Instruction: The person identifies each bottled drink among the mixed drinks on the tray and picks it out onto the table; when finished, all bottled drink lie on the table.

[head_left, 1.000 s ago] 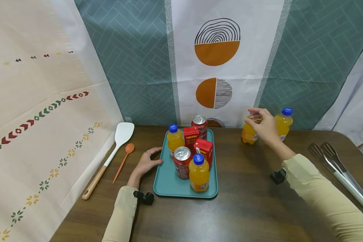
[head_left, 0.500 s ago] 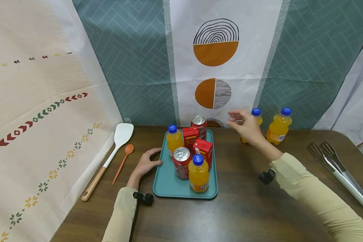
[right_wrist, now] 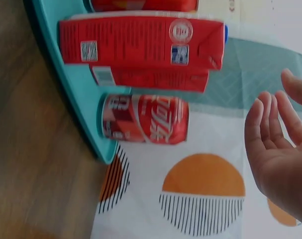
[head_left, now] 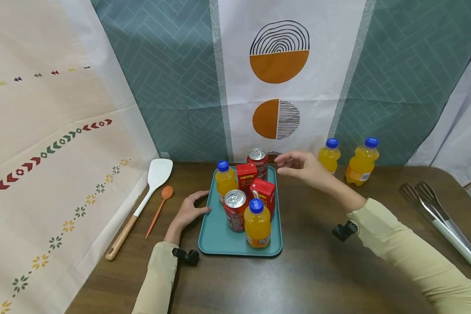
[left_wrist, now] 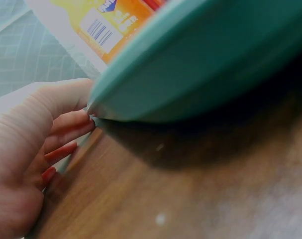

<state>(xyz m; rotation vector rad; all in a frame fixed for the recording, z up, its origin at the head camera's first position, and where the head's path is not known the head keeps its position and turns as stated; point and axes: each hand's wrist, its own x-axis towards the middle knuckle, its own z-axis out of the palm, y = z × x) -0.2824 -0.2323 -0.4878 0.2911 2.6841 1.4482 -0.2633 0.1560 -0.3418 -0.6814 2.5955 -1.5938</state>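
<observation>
On a teal tray (head_left: 216,242) stand two cola cans, two red drink cartons and two orange soda bottles with blue caps. My left hand (head_left: 189,212) rests at the tray's left rim, fingertips touching its edge in the left wrist view. Bare and relaxed, my right hand (head_left: 305,169) hovers beside the back right corner, close to the rear cola can (head_left: 261,169); nothing is in its fingers. The front can (head_left: 235,217) sits beside the front bottle (head_left: 257,227). Behind them are the cartons (head_left: 246,175) and the other bottle (head_left: 225,182).
Two more orange soda bottles (head_left: 363,162) stand at the back right of the wooden table, one partly behind my right hand. Slotted metal utensils (head_left: 441,218) lie at the right edge. A white spatula (head_left: 155,179) and an orange spoon (head_left: 161,209) lie left of the tray.
My right hand has moved left from the bottles at the back right to the tray's back right corner, uncovering those bottles. The left hand stays at the tray rim.
</observation>
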